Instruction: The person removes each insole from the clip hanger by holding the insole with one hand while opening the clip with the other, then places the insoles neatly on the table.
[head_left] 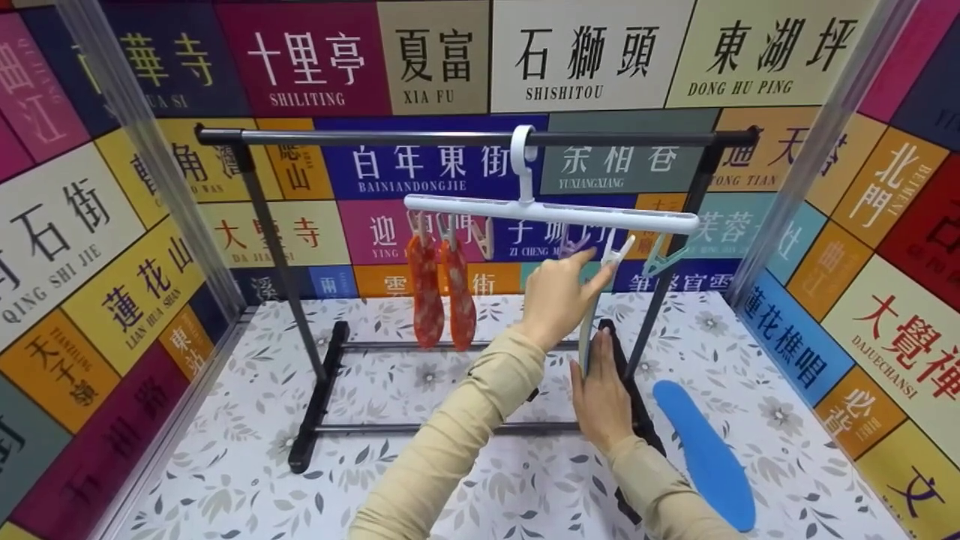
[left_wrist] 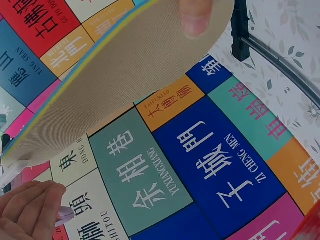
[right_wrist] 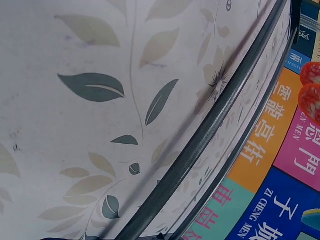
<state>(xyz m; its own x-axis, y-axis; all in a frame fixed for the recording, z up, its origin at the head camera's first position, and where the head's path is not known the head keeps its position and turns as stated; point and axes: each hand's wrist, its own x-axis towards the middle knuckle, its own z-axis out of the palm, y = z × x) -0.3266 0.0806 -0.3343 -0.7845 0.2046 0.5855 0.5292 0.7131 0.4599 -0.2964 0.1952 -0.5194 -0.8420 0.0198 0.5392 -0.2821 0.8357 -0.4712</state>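
Observation:
An insole (left_wrist: 125, 75), beige on its broad face with a blue and yellow edge, hangs nearly upright and looks thin from the head view. My right hand (head_left: 604, 397) holds its lower end, thumb against the beige face and fingers behind. At its top is a white clip (head_left: 616, 249) under a white hanger (head_left: 551, 214). My left hand (head_left: 559, 296) is up beside that clip, thumb tip right at it and index finger apart from the thumb. A lilac clip (head_left: 574, 246) is just behind the left fingertips. The right wrist view shows neither hand nor insole.
The hanger hooks over the bar (head_left: 375, 138) of a black rack. Two orange-red insoles (head_left: 429, 296) hang clipped at its left. A beige clip (head_left: 484, 238) and a green clip (head_left: 664, 255) hang from it too. A blue insole (head_left: 705, 454) lies on the patterned table at the right.

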